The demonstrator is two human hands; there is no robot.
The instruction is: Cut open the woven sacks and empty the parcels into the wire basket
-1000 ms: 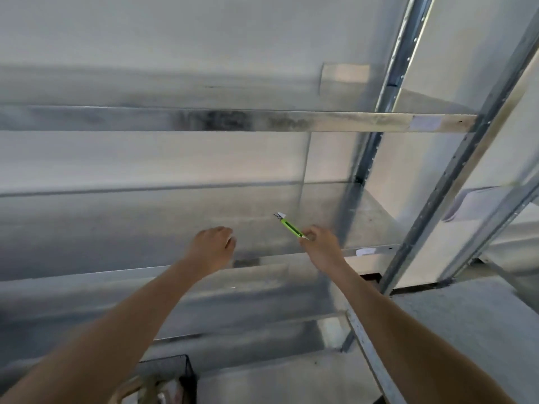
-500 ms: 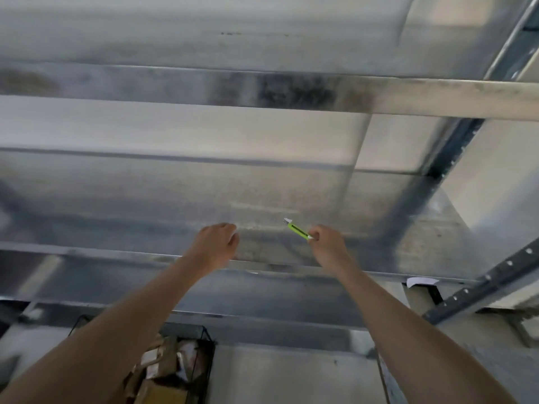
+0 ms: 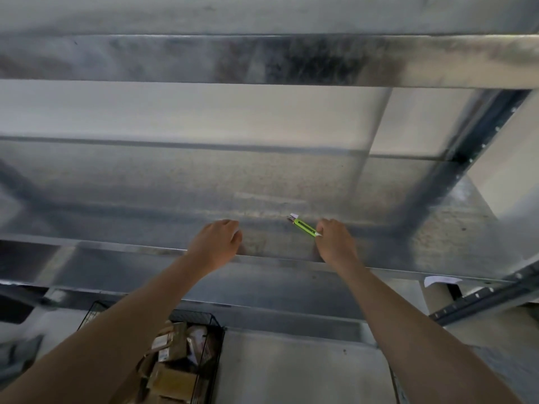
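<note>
My right hand [image 3: 335,243] grips a green utility knife [image 3: 304,228] by its rear end, the blade tip pointing up and left over a galvanised metal shelf [image 3: 175,199]. My left hand [image 3: 217,243] hovers over the shelf's front edge with its fingers curled and nothing in it. Below, at the bottom of the view, a black wire basket [image 3: 215,325] holds several brown cardboard parcels [image 3: 172,383]. My left forearm covers part of the basket. No woven sack is in sight.
A second metal shelf [image 3: 262,59] runs across above. A dark perforated upright [image 3: 478,147] stands at the right, with a rail [image 3: 481,298] lower right. A white paper scrap [image 3: 440,279] lies near that rail. Grey floor [image 3: 291,374] shows beside the basket.
The view has tilted down and shifted left, bringing the basket with parcels into sight. Both hands stay side by side over the shelf, the knife still held in the right hand.
</note>
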